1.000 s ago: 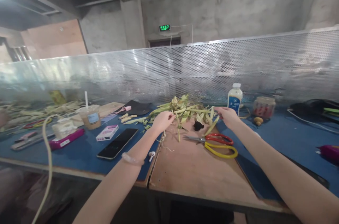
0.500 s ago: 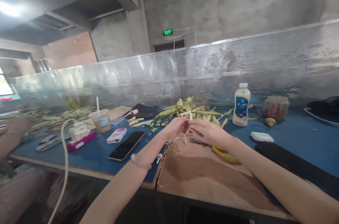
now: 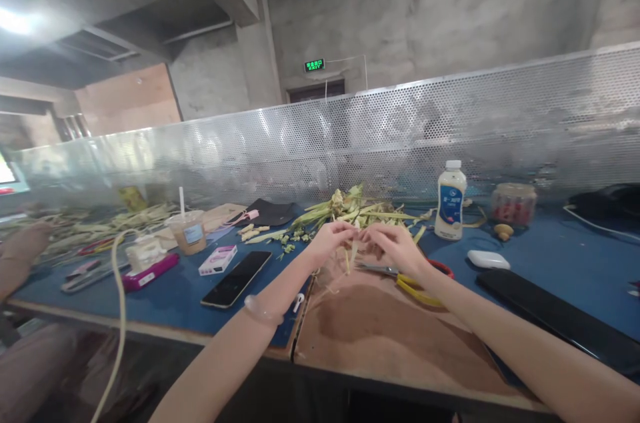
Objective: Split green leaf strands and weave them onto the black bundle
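Note:
My left hand (image 3: pixel 327 244) and my right hand (image 3: pixel 395 246) meet above the wooden board (image 3: pixel 365 336), fingertips pinched close together. Between them hangs a thin, pale plant strip (image 3: pixel 355 253), which looks like a piece of dried husk. The fingers partly hide it. Just behind my hands lies a heap of yellow-green leaves and stalks (image 3: pixel 357 201). Under my right wrist rests a pair of scissors (image 3: pixel 417 292) with yellow and red handles, partly covered by the arm. Fine fibre scraps (image 3: pixel 325 281) lie on the board near my left hand.
Left of me are a phone (image 3: pixel 237 278), a small box (image 3: pixel 218 260), an iced drink (image 3: pixel 187 233) and a tissue pack (image 3: pixel 150 269). A bottle (image 3: pixel 451 203), jar (image 3: pixel 514 205), earbud case (image 3: pixel 489 259) and black object (image 3: pixel 555 316) stand right. A co-worker's hand (image 3: pixel 30 243) shows at far left.
My right hand has turned slightly and its fingers are more curled. More of the scissors shows beneath it. The view has shifted a little, and the co-worker's hand at left has moved.

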### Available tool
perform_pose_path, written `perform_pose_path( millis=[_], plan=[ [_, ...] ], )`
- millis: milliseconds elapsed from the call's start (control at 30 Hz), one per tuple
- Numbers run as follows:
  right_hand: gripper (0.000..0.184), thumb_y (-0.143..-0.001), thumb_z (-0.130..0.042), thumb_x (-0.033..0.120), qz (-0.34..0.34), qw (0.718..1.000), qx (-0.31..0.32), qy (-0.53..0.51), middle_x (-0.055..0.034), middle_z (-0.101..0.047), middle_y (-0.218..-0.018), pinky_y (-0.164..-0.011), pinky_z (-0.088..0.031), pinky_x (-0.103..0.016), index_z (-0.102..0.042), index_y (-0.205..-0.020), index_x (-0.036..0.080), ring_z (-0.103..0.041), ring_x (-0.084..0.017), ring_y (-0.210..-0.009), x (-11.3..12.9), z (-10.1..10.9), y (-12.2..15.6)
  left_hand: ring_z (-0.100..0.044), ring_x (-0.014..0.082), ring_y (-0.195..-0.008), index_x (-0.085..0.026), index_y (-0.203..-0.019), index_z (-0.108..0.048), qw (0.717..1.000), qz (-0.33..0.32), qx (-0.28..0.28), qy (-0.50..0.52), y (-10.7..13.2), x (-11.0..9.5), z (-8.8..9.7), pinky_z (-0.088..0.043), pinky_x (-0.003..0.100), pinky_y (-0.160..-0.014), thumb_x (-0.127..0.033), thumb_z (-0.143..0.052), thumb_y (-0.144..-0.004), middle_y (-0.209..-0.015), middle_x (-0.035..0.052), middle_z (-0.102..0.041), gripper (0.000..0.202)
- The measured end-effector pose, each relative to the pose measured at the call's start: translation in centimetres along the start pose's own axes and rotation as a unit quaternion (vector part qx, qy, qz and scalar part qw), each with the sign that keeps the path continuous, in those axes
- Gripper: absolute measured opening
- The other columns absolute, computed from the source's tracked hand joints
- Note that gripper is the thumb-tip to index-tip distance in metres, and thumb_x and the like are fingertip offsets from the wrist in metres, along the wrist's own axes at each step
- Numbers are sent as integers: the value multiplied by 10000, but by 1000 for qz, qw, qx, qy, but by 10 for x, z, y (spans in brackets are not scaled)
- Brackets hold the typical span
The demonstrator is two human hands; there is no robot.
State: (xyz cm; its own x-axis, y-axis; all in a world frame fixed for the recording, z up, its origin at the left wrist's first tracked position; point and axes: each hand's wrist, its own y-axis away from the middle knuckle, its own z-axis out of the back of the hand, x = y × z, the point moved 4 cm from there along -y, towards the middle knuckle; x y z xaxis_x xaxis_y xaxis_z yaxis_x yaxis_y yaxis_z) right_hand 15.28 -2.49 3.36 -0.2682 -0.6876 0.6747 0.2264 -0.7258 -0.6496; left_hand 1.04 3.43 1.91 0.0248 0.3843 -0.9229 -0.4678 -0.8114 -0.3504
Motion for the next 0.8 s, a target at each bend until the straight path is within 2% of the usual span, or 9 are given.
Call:
perform_pose_path(
  millis=[100,167,233,400,533,800],
  plan=[
    [285,-795,-457,405,-111,989,-62,-72,50,-424,-420,-364,-288,-196,-567,-690,164,-380,-77,-366,-13,8,-3,-509,113,-661,-122,-741,-642,999,-9,6,-51,1,-1,-4,-413,233,-632,-341,-635,-657,-713,18,-583,235],
    [331,-756,-504,476,-160,983,-51,-81,58,-407,-429,-353,-245,-191,-571,-698,157,-342,-61,-359,-23,9,-5,-501,108,-639,-122,-746,-646,996,-7,21,-85,2,-1,-6,-414,231,-629,-330,-631,-656,-693,13,-577,227],
    [382,-721,-531,525,-190,978,-15,-85,47,-441,-462,-356,-239,-190,-585,-699,147,-338,-52,-368,-32,6,-6,-495,105,-622,-119,-748,-649,992,-4,34,-119,2,0,-8,-416,229,-622,-318,-624,-658,-686,14,-575,221],
    [385,-675,-583,534,-196,976,30,-87,33,-488,-525,-359,-256,-182,-607,-716,152,-359,-49,-397,-44,0,-6,-481,101,-586,-113,-765,-644,981,-4,49,-185,2,0,-7,-407,221,-594,-387,-586,-693,-665,14,-567,290],
    [397,-679,-576,544,-195,979,39,-34,28,-486,-541,-347,-270,-177,-620,-713,151,-361,-44,-384,-43,1,-5,-483,107,-592,-109,-752,-636,972,-16,61,-225,2,1,-6,-389,215,-581,-396,-574,-703,-642,10,-558,297],
    [399,-735,-504,535,-176,983,47,27,26,-488,-519,-346,-288,-184,-611,-749,151,-367,-53,-358,-38,2,-8,-483,93,-560,-117,-708,-604,979,-8,54,-196,3,1,-7,-401,213,-567,-338,-594,-685,-623,-6,-542,222]
  ],
)
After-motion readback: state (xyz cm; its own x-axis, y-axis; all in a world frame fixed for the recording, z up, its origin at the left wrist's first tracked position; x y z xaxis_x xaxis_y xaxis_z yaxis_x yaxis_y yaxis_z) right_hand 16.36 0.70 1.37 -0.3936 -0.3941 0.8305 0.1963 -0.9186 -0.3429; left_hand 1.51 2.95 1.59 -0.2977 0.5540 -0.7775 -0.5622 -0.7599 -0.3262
